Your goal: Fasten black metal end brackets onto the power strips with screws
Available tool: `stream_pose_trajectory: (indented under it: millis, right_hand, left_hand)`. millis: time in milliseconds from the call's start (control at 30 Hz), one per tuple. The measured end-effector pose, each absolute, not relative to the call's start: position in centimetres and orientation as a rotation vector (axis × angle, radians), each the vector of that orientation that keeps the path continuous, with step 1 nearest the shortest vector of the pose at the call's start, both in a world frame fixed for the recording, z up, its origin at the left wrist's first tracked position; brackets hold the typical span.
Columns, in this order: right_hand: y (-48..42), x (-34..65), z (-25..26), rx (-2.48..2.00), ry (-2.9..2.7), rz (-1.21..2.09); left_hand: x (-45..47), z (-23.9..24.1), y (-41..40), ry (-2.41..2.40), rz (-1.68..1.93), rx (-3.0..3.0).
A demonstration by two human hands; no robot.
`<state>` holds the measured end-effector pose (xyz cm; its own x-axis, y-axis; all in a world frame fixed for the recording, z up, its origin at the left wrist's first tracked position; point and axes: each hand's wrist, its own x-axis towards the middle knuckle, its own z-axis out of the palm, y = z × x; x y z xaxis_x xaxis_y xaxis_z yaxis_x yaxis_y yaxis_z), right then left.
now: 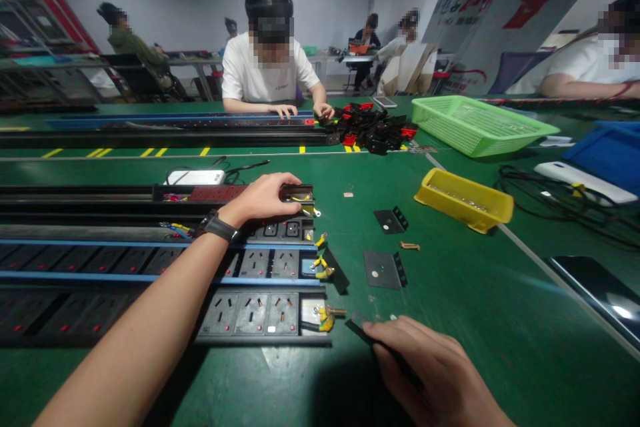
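My left hand [265, 199], with a watch on its wrist, reaches across to the farthest power strip [215, 193] of the near row. Its fingers and thumb close around that strip's end, beside yellow wires with ring terminals. In my right hand [425, 357] is a small black metal bracket [359, 329], pinched between thumb and fingers, mostly hidden by them. Just left of it, a brass screw [338, 312] with a yellow-green wire sticks out of the nearest power strip [253, 313]. A blue-edged power strip [257, 263] lies between, with a black end plate [335, 270] at its end.
Two black brackets [384, 270] and brass screws [410, 246] lie right of the strips. Beyond are a yellow bin [463, 203], a green basket [480, 127], cables [545, 200] and a phone [600, 297]. Opposite, a co-worker [273, 80] handles another strip beside a black-and-red pile [373, 127].
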<state>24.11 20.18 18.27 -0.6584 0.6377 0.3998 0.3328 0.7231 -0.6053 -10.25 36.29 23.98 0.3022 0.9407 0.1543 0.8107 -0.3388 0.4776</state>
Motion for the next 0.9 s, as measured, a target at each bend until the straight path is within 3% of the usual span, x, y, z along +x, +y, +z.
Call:
stream_pose_trajectory:
  millis: [900]
  right_hand:
    - [20.14,24.01,18.37,-0.741,-2.329,0.669]
  left_hand:
    - [-9.80,24.70,36.03,1.691,0.375,2.299]
